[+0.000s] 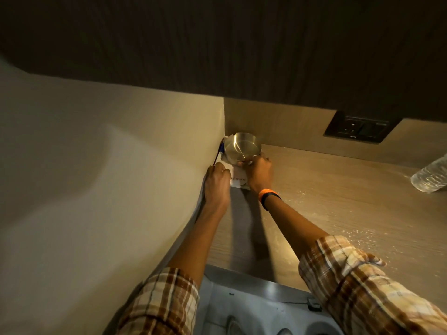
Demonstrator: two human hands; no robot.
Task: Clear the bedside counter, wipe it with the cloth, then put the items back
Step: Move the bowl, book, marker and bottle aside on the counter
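water bottle [433, 176] cut off at right edge, notepad [238, 181] print unreadable

Warm dim light falls on a cream wall [108, 165], dark wood panelling [217, 44] and a black switch plate [358, 130].

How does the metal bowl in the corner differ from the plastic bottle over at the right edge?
The metal bowl is shiny, opaque steel; the plastic bottle is clear and see-through. The bowl is tipped up with its open inside facing the camera, gripped at its rim by the right hand; the bottle lies untouched and is partly cut off by the frame. Both are at the wooden counter.
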